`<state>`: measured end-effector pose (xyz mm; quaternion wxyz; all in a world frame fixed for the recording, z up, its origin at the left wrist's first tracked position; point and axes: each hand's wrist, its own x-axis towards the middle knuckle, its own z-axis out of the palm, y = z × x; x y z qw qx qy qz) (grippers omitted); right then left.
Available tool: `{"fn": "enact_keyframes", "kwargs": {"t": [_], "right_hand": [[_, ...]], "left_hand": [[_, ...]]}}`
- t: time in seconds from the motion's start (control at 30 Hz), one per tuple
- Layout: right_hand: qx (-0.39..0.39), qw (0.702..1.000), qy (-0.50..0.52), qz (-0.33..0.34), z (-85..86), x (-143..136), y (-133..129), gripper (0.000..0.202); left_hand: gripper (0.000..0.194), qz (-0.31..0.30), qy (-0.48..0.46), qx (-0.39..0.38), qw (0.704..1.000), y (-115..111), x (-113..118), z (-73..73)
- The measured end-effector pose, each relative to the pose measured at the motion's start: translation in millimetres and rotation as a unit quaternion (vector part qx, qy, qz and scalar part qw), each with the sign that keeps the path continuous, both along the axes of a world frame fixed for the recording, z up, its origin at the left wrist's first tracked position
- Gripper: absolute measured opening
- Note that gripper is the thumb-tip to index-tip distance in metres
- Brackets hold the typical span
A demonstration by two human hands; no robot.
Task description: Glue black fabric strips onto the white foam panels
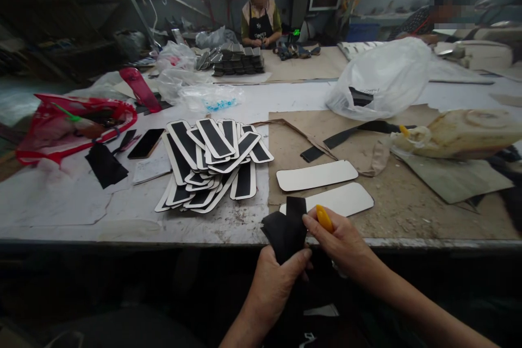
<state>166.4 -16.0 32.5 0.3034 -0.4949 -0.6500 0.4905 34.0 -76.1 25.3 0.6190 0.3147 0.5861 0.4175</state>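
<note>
Several black strips (283,231) are fanned out above the table's front edge, with my left hand (277,277) closed round their lower end. My right hand (336,236) pinches the edge of one strip between thumb and finger. A yellow-handled tool (324,218) is also tucked in that right hand; its lower end is hidden. Just beyond my hands lie two white rounded panels, one (317,175) farther back and one (346,199) nearer, partly covered by the strips. To the left is a loose pile of white-edged black panels (216,141).
A phone (145,143), black pieces (106,166) and a red bag (41,130) lie left. A clear plastic bag (383,76) and a yellowish bulky bag (468,133) stand right. One person (261,16) sits across the table; another (432,16) leans at the far right.
</note>
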Motion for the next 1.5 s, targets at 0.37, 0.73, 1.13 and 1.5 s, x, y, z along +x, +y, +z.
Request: {"fn": "enact_keyframes", "kwargs": {"t": [0.37, 0.73, 1.13, 1.5], "right_hand": [[-0.108, 0.971, 0.186, -0.104, 14.1, 33.9, 19.4, 0.028], [0.078, 0.906, -0.321, 0.264, 8.7, 39.6, 68.9, 0.026], [0.159, 0.805, -0.462, 0.336, -20.9, -6.4, 89.0, 0.015], [0.152, 0.812, -0.444, 0.346, -22.6, -8.5, 90.4, 0.016]], "left_hand": [[0.014, -0.028, -0.004, -0.055, 0.998, -17.2, 5.8, -25.7], [0.027, 0.088, 0.038, -0.034, 0.995, 35.0, -20.1, -37.4], [0.012, 0.011, 0.056, -0.099, 0.994, 64.8, -24.1, -37.1], [0.030, 0.005, 0.123, -0.112, 0.986, 72.1, -17.0, -39.9]]}}
